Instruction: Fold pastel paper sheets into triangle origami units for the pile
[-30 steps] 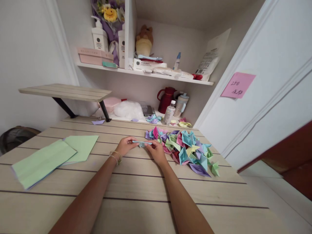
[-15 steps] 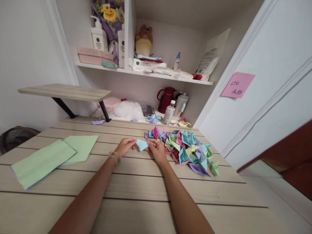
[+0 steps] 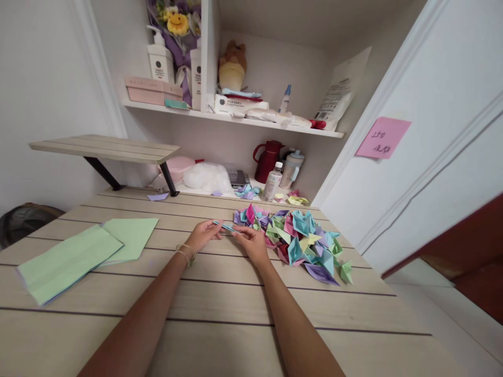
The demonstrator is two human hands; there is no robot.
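A small folded piece of light blue paper is held between my two hands above the table, turned so that mostly its thin edge shows. My left hand pinches its left end; two thin bracelets circle that wrist. At the right end, my right hand grips it with thumb and fingers. Just beyond and right of my right hand lies a heap of folded paper boats in blue, green, pink, purple and yellow.
Green paper sheets lie stacked on the left of the slatted table. A small raised shelf stands at the back left. Behind are a clear bottle, a red jug and a plastic bag. A pink note is on the right wall.
The blue paper has tipped from showing a broad face to showing its narrow edge. Both hands have shifted only slightly, still at its two ends.
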